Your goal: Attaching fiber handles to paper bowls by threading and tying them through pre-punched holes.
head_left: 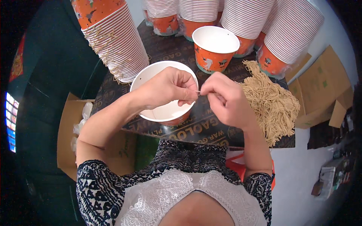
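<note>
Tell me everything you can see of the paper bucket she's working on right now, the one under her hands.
The paper bucket is a round, open-topped tub, plain white inside with an orange printed outside showing at its lower edge. It looks like coated paperboard with a rolled rim. It stands upright and empty on the dark printed board, at the near edge. A small hole shows near the rim on its far left. The left hand lies across its mouth; the right hand meets it at the right rim, both pinching a thin pale string.

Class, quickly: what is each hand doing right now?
Left hand: closed, pinching a thin string over the white paper bucket.
Right hand: closed, pinching the same string.
</note>
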Available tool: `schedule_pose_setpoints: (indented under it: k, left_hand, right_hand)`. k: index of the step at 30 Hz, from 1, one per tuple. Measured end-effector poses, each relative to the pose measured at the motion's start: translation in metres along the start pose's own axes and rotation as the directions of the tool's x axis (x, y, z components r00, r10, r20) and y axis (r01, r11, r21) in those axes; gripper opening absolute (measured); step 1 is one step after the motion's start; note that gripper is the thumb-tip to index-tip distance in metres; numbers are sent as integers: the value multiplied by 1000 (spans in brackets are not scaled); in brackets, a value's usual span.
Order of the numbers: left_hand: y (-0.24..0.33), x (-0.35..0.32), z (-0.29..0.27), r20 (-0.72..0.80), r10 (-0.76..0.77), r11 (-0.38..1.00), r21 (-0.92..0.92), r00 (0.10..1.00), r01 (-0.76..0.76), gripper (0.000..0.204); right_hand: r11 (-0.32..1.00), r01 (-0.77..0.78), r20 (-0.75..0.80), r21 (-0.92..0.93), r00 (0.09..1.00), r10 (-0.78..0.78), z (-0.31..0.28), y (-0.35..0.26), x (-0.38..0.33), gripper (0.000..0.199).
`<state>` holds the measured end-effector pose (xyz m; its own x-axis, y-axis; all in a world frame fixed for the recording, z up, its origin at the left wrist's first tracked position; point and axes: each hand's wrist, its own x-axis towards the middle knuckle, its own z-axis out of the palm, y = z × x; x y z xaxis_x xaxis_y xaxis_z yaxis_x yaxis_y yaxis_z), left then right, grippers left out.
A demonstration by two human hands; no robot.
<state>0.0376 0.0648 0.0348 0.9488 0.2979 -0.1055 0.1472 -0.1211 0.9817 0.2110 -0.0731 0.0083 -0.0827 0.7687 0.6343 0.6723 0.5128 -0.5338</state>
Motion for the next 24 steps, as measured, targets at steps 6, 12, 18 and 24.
schedule_pose_setpoints:
  k: [6,12,18,24]
  left_hand:
    - [2,4,-1,46,-8,999,-52,999,11,6]
    - [0,0,-1,65,7,999,-55,998,-3,5]
    - [0,2,0,30,-18,999,-31,999,19,5]
    - [1,1,-3,57,-37,999,40,998,35,9]
  right_hand:
    - [989,1,-138,-147,990,-21,11,-5,-11,20]
    - [997,8,-166,-79,986,-21,28,-1,-13,17]
    - [997,-81,-224,-11,972,77,35,-12,-16,13]
    - [999,0,-274,-32,962,-8,47,-15,-23,12]
